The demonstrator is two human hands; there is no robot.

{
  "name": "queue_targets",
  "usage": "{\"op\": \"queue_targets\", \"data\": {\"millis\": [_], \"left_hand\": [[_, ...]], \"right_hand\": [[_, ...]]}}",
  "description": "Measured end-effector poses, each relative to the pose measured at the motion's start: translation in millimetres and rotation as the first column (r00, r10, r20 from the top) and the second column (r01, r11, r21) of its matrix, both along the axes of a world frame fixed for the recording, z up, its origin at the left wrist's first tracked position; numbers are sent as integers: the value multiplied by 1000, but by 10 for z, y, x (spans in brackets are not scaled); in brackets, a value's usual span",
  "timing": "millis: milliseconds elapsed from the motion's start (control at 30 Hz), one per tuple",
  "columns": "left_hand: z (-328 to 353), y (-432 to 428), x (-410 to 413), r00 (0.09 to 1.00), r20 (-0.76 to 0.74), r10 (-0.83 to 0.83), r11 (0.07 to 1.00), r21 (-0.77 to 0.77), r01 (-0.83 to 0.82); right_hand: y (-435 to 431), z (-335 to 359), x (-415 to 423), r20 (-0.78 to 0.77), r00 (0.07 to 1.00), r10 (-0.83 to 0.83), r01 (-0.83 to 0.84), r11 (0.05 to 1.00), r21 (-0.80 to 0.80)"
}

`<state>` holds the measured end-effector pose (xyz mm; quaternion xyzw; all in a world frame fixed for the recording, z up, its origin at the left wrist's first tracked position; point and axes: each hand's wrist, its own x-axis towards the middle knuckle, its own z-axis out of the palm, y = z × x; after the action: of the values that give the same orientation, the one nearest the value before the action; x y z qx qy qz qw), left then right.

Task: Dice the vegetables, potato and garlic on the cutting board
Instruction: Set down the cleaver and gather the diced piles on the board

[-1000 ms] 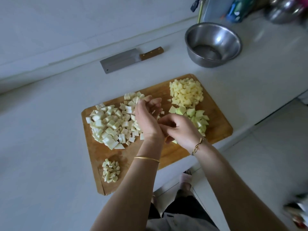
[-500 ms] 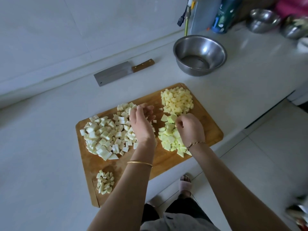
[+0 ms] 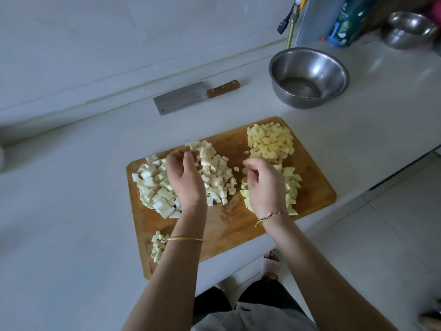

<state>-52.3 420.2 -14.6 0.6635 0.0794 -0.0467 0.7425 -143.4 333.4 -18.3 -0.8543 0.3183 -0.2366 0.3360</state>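
Dice heaped on board

Wooden cutting board [image 3: 226,225] lies at the front edge of the tabletop [image 3: 71,211], carrying white cubes [image 3: 214,173], yellow potato cubes [image 3: 269,142], pale green pieces [image 3: 292,185] and a small garlic pile [image 3: 158,244] (partly behind the left forearm [image 3: 181,263]). The left grip [image 3: 186,180] curls over the white cubes, the right grip [image 3: 265,185] over the green; whether either grasps pieces cannot be told. A cleaver [image 3: 191,96] and a steel bowl [image 3: 281,91] lie beyond.

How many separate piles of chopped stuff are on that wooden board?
4: big white pile at left, yellow pile far right, greenish pile under the right hand, small pile near left, partly hidden.
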Motion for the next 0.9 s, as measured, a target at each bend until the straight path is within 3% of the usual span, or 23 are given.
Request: {"op": "queue_targets", "data": {"millis": [133, 467, 633, 767, 900], "left_hand": [[-57, 197, 65, 996, 69, 48, 996, 67, -53], [-251, 566, 278, 936, 306, 177, 953, 185, -240], [-419, 756, 503, 932, 269, 243, 921, 237, -308], [-524, 864, 723, 987, 155, 33, 878, 467, -102], [-515, 835, 983, 951, 29, -308, 687, 698, 201]], "right_hand": [[423, -262, 29, -84, 996, 35, -24, 992, 121], [705, -828, 403, 1, 989, -149, 149, 989, 15], [611, -906, 570, 36, 980, -194, 189, 977, 102], [558, -915, 695, 49, 970, -236, 231, 968, 103], [425, -920, 779, 6, 976, -217, 216, 972, 88]]}}
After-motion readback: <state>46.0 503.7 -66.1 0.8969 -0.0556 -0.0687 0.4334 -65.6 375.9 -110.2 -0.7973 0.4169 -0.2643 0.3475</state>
